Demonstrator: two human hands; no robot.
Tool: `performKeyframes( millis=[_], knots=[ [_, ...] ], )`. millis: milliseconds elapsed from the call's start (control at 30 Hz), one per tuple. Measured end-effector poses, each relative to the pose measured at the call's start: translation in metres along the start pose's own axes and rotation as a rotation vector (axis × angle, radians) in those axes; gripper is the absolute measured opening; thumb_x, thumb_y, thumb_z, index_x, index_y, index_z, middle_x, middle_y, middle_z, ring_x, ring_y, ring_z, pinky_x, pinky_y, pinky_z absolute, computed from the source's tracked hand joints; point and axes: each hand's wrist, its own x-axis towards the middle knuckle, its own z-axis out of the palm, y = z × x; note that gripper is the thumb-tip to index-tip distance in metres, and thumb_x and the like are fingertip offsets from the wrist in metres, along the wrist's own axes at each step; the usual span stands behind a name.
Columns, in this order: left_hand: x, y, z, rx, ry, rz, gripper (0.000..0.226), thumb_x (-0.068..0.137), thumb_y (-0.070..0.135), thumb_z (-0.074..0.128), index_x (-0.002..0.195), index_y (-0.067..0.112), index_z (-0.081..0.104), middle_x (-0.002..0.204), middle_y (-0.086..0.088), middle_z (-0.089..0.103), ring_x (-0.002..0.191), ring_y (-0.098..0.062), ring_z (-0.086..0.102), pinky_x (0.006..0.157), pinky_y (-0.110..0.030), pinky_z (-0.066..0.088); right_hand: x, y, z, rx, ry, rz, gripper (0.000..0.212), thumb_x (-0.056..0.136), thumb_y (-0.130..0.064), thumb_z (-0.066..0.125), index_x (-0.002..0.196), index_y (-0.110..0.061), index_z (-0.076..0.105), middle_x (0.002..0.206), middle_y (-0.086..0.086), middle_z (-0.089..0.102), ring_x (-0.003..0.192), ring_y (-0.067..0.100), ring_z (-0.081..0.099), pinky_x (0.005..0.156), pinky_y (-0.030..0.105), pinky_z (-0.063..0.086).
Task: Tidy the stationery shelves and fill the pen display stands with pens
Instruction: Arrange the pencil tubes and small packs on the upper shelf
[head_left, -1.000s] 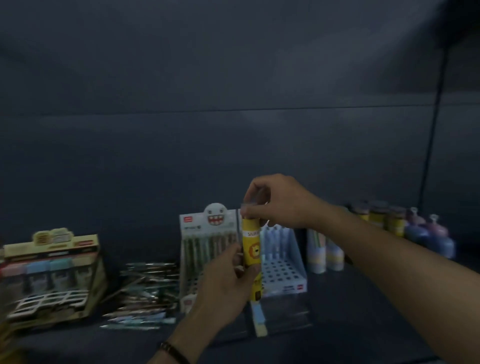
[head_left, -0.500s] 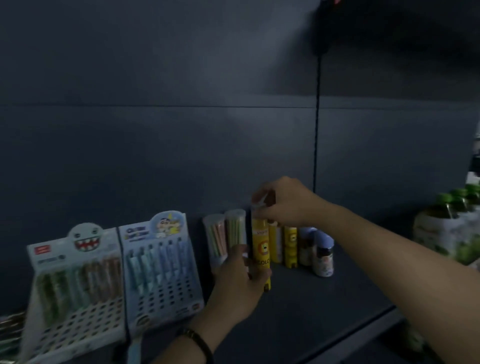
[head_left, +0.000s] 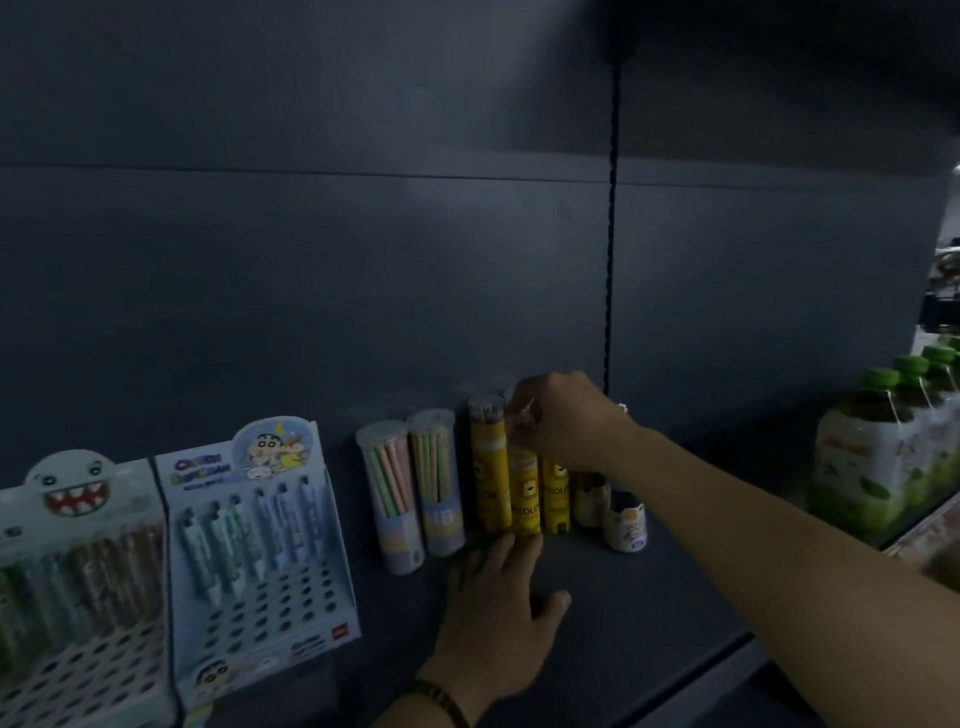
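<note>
Centre frame: a yellow tube (head_left: 524, 493) of coloured pencils is pinched at its cap by the curled fingers of the right hand (head_left: 563, 421). Its foot is touched by the straight fingertips of the left hand (head_left: 498, 597), which lies open on the dark shelf (head_left: 649, 597) and holds nothing. The tube stands upright, pressed between a matching tube on its left (head_left: 487, 467) and another on its right (head_left: 556, 491). The two-handed hold is judged to be for squaring it into the row without toppling its neighbours. "COLOR" and a cartoon animal face can be read on the yellow labels. What looks like "HB" is made out on one of two clear pastel pencil tubes (head_left: 439, 493) just left of the row. At lower left, a blue pen display stand (head_left: 260, 561) headed by a cartoon boy and a white stand (head_left: 78, 519) topped by a toothy monster are seen part-filled, with many holes unfilled. Their lettering is too blurred to read. Small jars (head_left: 626, 525) and green-capped bottles (head_left: 883, 457) are seen to the right.
</note>
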Motion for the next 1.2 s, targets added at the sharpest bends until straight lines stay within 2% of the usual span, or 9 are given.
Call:
performKeyframes(
  millis=[133, 300, 567, 700, 800, 867, 1033, 1133, 1200],
  knots=[
    [0.013, -0.002, 0.006, 0.05, 0.011, -0.017, 0.076, 0.097, 0.074, 0.032, 0.163, 0.047, 0.006, 0.174, 0.013, 0.005, 0.158, -0.027, 0.007, 0.126, -0.057, 0.005, 0.005, 0.002, 0.007, -0.066, 0.054, -0.023, 0.005, 0.087, -0.029, 0.074, 0.092, -0.028, 0.072, 0.096, 0.0, 0.067, 0.086, 0.026, 0.069, 0.07, 0.04, 0.06],
    [0.023, 0.0, 0.009, 0.102, 0.023, -0.006, 0.078, 0.097, 0.075, 0.03, 0.164, 0.046, 0.004, 0.174, 0.012, 0.005, 0.155, -0.027, 0.007, 0.123, -0.057, 0.008, 0.008, -0.001, 0.006, -0.169, 0.069, -0.009, 0.019, 0.094, -0.028, 0.069, 0.111, -0.025, 0.075, 0.105, 0.002, 0.051, 0.093, 0.031, 0.061, 0.071, 0.038, 0.052],
    [0.024, 0.0, 0.01, 0.102, 0.012, -0.004, 0.081, 0.097, 0.075, 0.029, 0.165, 0.042, 0.0, 0.175, 0.013, -0.001, 0.158, -0.022, 0.004, 0.125, -0.057, 0.003, 0.006, -0.002, 0.004, -0.177, 0.057, 0.069, 0.016, 0.091, -0.026, 0.068, 0.105, -0.021, 0.074, 0.108, 0.004, 0.057, 0.092, 0.033, 0.064, 0.078, 0.046, 0.06],
    [0.021, 0.001, 0.006, 0.074, 0.03, 0.001, 0.083, 0.098, 0.073, 0.033, 0.166, 0.038, 0.002, 0.175, 0.014, -0.001, 0.159, -0.021, 0.005, 0.127, -0.053, 0.005, 0.0, -0.005, -0.001, -0.141, 0.058, 0.089, 0.03, 0.09, -0.031, 0.073, 0.12, -0.028, 0.07, 0.122, 0.004, 0.06, 0.104, 0.032, 0.065, 0.083, 0.043, 0.058],
    [0.015, 0.001, 0.0, 0.016, 0.051, 0.015, 0.073, 0.102, 0.064, 0.041, 0.165, 0.037, 0.014, 0.173, 0.014, 0.01, 0.157, -0.021, 0.012, 0.128, -0.05, 0.01, -0.005, -0.01, -0.004, -0.115, 0.054, 0.094, 0.034, 0.089, -0.031, 0.074, 0.123, -0.031, 0.068, 0.123, 0.002, 0.06, 0.107, 0.03, 0.064, 0.084, 0.044, 0.058],
    [0.004, -0.002, -0.01, -0.003, 0.07, 0.058, 0.061, 0.103, 0.059, 0.046, 0.158, 0.04, 0.029, 0.165, 0.015, 0.028, 0.152, -0.017, 0.026, 0.126, -0.047, 0.021, -0.007, -0.019, -0.006, -0.085, 0.057, 0.076, 0.032, 0.088, -0.031, 0.072, 0.12, -0.03, 0.069, 0.121, 0.003, 0.061, 0.106, 0.031, 0.063, 0.085, 0.044, 0.058],
    [-0.055, -0.022, -0.06, -0.111, 0.108, 0.117, 0.029, 0.101, 0.052, 0.058, 0.129, 0.044, 0.059, 0.126, 0.026, 0.058, 0.114, 0.002, 0.056, 0.104, -0.029, 0.051, -0.006, -0.074, -0.004, 0.023, 0.039, -0.048, 0.025, 0.089, -0.041, 0.066, 0.11, -0.029, 0.072, 0.111, -0.001, 0.07, 0.103, 0.024, 0.066, 0.085, 0.042, 0.061],
    [-0.111, -0.041, -0.101, -0.108, 0.164, 0.105, 0.016, 0.102, 0.046, 0.06, 0.112, 0.039, 0.07, 0.1, 0.026, 0.065, 0.094, 0.004, 0.062, 0.089, -0.025, 0.057, -0.003, -0.134, 0.003, 0.101, -0.008, -0.169, 0.021, 0.092, -0.039, 0.067, 0.108, -0.027, 0.075, 0.107, -0.004, 0.073, 0.101, 0.02, 0.067, 0.086, 0.04, 0.06],
    [-0.154, -0.057, -0.129, -0.061, 0.213, 0.084, 0.016, 0.101, 0.044, 0.06, 0.105, 0.036, 0.073, 0.097, 0.022, 0.07, 0.088, 0.003, 0.064, 0.083, -0.025, 0.059, -0.004, -0.181, 0.01, 0.151, -0.041, -0.246, 0.018, 0.093, -0.039, 0.067, 0.104, -0.029, 0.076, 0.103, -0.006, 0.073, 0.099, 0.019, 0.067, 0.086, 0.039, 0.059]
  ],
)
